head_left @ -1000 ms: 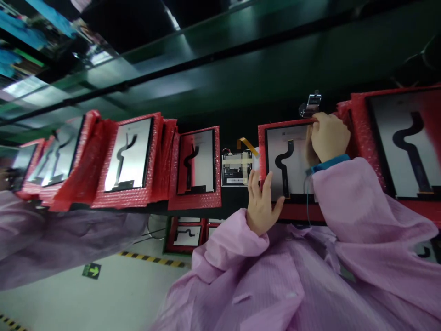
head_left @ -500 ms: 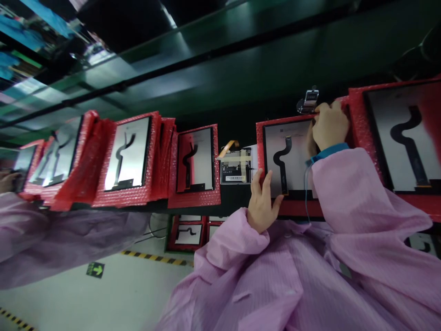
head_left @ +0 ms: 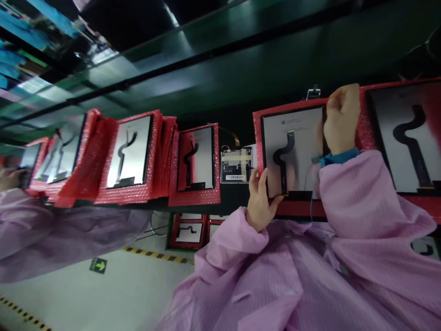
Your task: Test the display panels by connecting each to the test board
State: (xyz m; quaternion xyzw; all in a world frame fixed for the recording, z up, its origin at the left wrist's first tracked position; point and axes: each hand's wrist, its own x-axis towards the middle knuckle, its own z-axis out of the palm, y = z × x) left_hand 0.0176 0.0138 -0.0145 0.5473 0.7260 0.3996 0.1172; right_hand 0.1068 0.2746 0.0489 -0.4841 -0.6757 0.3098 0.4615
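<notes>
Resting at the lower left corner of the display panel [head_left: 303, 156], left hand [head_left: 259, 204]: fingers parted, thumb along the bottom edge, contact apparently light. Right hand [head_left: 342, 119]: apart from the left, fingers curled at the panel's upper right corner; whether they pinch panel, wrap or neither, cannot tell.

Display panel: silvery face up, between the hands. Black S-shaped flex cable [head_left: 283, 172]: on that face, nearer the left hand. Red bubble-wrap sheet [head_left: 258, 133]: beneath the panel, border showing above the left hand. Teal wrist strap [head_left: 339, 157]: on the right wrist; thin cord [head_left: 311, 207] hanging below it, in front of the panel's right side.

Risks, as judged: cord snagging the panel's edge, should the right hand pull away sharply; cable creasing, should the left thumb drag across its lower end; panel flexing, should only one corner be raised.

Taped electronic module [head_left: 231, 170]: just left of the left hand; amber ribbon [head_left: 236, 139] above it, liable to catch if the panel slid that way. Metal fitting [head_left: 313, 94]: just left of the right hand, partly hidden. Second panel [head_left: 422, 142]: right of the right hand. Third panel [head_left: 205, 161]: beyond the module, left of the left hand. Co-worker's hand [head_left: 9, 178]: far left, well apart from both.
</notes>
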